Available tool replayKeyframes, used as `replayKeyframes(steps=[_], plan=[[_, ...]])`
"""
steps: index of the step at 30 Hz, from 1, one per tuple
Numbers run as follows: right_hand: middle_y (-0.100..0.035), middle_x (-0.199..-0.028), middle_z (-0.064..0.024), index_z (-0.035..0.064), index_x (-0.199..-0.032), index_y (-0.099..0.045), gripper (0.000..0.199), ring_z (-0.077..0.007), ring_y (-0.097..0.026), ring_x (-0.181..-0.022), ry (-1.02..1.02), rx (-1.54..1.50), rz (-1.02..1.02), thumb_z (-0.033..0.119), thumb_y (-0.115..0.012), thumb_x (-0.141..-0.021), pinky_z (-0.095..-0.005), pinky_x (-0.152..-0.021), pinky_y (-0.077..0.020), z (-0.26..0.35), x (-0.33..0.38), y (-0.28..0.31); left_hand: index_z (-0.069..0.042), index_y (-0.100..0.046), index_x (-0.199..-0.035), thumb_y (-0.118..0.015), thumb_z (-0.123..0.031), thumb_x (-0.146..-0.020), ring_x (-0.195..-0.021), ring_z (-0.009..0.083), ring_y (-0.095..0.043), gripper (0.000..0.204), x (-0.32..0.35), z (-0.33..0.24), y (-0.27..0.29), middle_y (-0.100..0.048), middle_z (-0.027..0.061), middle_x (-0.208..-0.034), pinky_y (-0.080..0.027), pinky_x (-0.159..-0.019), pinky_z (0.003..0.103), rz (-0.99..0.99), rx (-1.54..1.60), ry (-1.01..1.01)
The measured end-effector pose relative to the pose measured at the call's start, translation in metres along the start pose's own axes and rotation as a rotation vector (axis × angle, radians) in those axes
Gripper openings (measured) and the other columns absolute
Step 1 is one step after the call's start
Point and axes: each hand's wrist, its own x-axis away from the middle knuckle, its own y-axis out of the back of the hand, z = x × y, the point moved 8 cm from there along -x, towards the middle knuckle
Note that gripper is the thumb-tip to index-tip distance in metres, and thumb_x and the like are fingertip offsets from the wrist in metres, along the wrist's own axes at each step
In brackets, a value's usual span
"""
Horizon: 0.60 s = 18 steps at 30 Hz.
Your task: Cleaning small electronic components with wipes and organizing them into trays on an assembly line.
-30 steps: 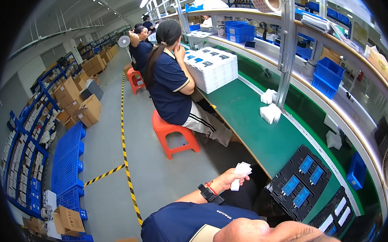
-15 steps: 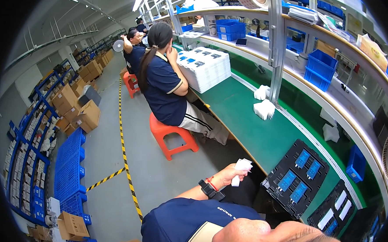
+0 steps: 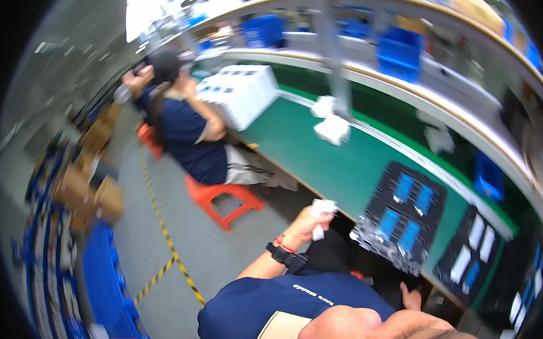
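My left hand (image 3: pixel 305 228) is closed round a small bundle of white slips (image 3: pixel 324 208), held in front of the table's near edge. A dark band and a red string circle that wrist. Lower right, my right hand (image 3: pixel 411 298) shows only in part beside the table edge; blur hides how its fingers lie. Between the hands, a black tray (image 3: pixel 404 221) rests on the green table (image 3: pixel 321 173), bearing several blue rectangular pieces (image 3: pixel 404 188). Shiny, clear-looking bits (image 3: pixel 386 246) lie along its near edge. Farther right is another black tray (image 3: pixel 445 268) with white strips and a blue piece.
A person in dark blue (image 3: pixel 183 122) sits on an orange stool (image 3: pixel 224 199) at left, by a white stack (image 3: pixel 240 100) on the table. White crumpled bundles (image 3: pixel 332 129) lie near the metal post (image 3: pixel 334 56). Blue bins (image 3: pixel 400 55) stand on the shelf.
The whole view has shifted and blurred, with the table and co-worker now farther left. My right hand has come into sight. The left hand still grips the white slips.
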Motion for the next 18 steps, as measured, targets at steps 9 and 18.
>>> replayKeyframes(steps=[9,18], plan=[[-0.061,-0.094,-0.0276,-0.0062,-0.093,-0.063,0.051,-0.0376,-0.060,-0.093,-0.424,-0.128,0.043,0.042,-0.065,-0.076,-0.0423,-0.080,-0.0461,-0.077,0.077,0.004,-0.001,-0.061,-0.094,-0.056,0.006,-0.076,-0.074,0.0081,-0.055,0.020,-0.096,-0.072,-0.084,-0.061,0.0013,-0.085,-0.045,-0.066,0.022,0.361,-0.687,-0.261],[-0.066,-0.086,-0.0163,-0.0011,-0.092,-0.064,0.035,-0.0242,-0.062,-0.083,-1.065,-0.609,-0.209,0.027,-0.073,-0.073,-0.0375,-0.073,-0.0474,-0.164,0.287,-0.091,0.000,-0.062,-0.090,-0.057,0.006,-0.068,-0.071,0.0307,-0.058,0.023,-0.110,-0.063,-0.213,-0.059,0.0144,-0.078,-0.046,-0.065,0.036,1.148,-1.332,-0.460]])
